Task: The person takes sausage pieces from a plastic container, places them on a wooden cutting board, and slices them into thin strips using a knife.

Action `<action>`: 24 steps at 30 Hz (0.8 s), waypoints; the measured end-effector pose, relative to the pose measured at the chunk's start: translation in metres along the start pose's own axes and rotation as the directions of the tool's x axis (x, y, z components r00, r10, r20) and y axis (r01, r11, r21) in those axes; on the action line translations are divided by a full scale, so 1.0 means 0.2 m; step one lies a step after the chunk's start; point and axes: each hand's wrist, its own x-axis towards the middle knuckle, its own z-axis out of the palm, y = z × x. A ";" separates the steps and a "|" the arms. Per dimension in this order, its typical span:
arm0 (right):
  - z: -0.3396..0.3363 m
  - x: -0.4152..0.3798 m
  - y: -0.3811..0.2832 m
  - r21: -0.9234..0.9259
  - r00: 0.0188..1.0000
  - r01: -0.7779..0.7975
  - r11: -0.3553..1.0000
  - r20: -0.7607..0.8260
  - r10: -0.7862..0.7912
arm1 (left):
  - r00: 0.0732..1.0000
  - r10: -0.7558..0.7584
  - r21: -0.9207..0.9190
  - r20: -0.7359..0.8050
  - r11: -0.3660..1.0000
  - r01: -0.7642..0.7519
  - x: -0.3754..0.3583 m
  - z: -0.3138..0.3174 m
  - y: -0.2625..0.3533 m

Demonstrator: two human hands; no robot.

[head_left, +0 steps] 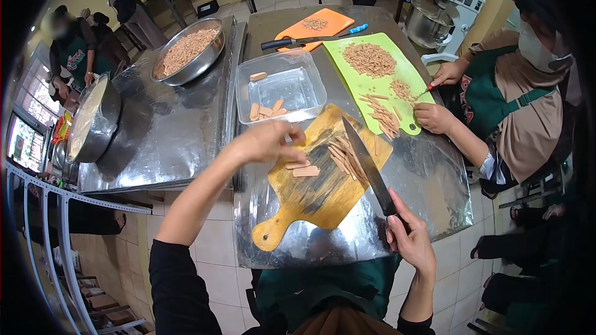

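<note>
My right hand [411, 236] is wrapped round the handle of a large knife [366, 164], whose blade points away over the right part of a wooden cutting board [316, 203]. Thin brown sticks [346, 158] lie beside the blade. My left hand [268, 142] hovers over the board's left edge, fingers curled; whether they hold anything is hard to make out. Just below its fingers lie a few flat brown pieces [305, 171]. Behind the board, a clear plastic tub [281, 68] holds several similar pieces [266, 111].
At the right, a co-worker's hands [434, 118] cut on a green board [357, 80] with chopped bits. Behind is an orange board [332, 20] with another knife [288, 43]. Metal bowls [205, 65] stand left; a mixer [456, 0] stands back right.
</note>
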 end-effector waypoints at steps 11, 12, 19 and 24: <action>0.00 0.01 0.00 -0.038 1.000 -0.009 0.999 -0.016 0.008 | 0.804 -0.311 0.365 -0.507 0.767 0.528 0.62 -0.26 -0.68; 0.00 0.01 0.00 -0.040 1.000 -0.008 0.999 -0.019 0.008 | 0.802 -0.323 0.388 -0.503 0.745 0.543 0.64 -0.25 -0.69; 0.00 0.01 0.03 -0.034 1.000 -0.022 0.999 -0.018 0.021 | 0.810 -0.386 0.383 -0.441 0.735 0.559 0.69 -0.20 -0.75; 0.00 0.01 0.03 -0.027 1.000 -0.007 1.000 0.003 0.007 | 0.856 -0.409 0.289 -0.316 0.818 0.497 0.61 -0.20 -0.69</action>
